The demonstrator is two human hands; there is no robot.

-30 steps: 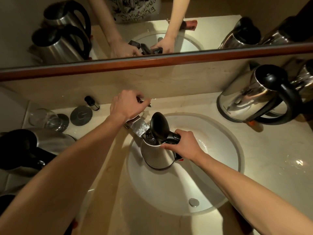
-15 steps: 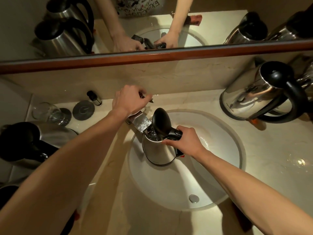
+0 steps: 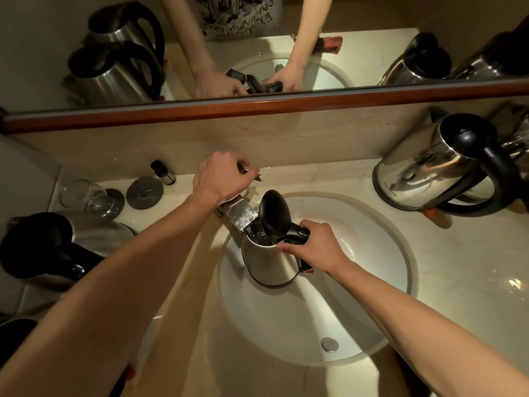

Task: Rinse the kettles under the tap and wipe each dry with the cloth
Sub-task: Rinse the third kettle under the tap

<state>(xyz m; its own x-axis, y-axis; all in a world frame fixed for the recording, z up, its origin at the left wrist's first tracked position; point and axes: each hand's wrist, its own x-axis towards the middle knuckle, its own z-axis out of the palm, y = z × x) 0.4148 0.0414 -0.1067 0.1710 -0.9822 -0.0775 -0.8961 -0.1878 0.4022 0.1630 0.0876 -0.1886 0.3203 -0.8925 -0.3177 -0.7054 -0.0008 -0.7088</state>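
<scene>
A steel kettle (image 3: 269, 265) with its black lid (image 3: 274, 213) flipped up stands in the white basin (image 3: 380, 253), its mouth right under the flat chrome tap spout (image 3: 239, 215). My right hand (image 3: 312, 247) grips the kettle's black handle. My left hand (image 3: 223, 176) is curled over the tap lever behind the spout. Another steel kettle (image 3: 429, 164) stands on the counter at the right, and one more kettle (image 3: 57, 247) at the left. No cloth shows on the counter itself.
A drinking glass (image 3: 86, 196), a round dark coaster (image 3: 145, 192) and a small dark bottle (image 3: 163, 173) sit at the back left. A mirror with a wooden ledge (image 3: 257, 106) runs behind the counter. The drain (image 3: 329, 344) lies near the basin's front.
Both hands and the kettle keep their places; only the view has shifted slightly.
</scene>
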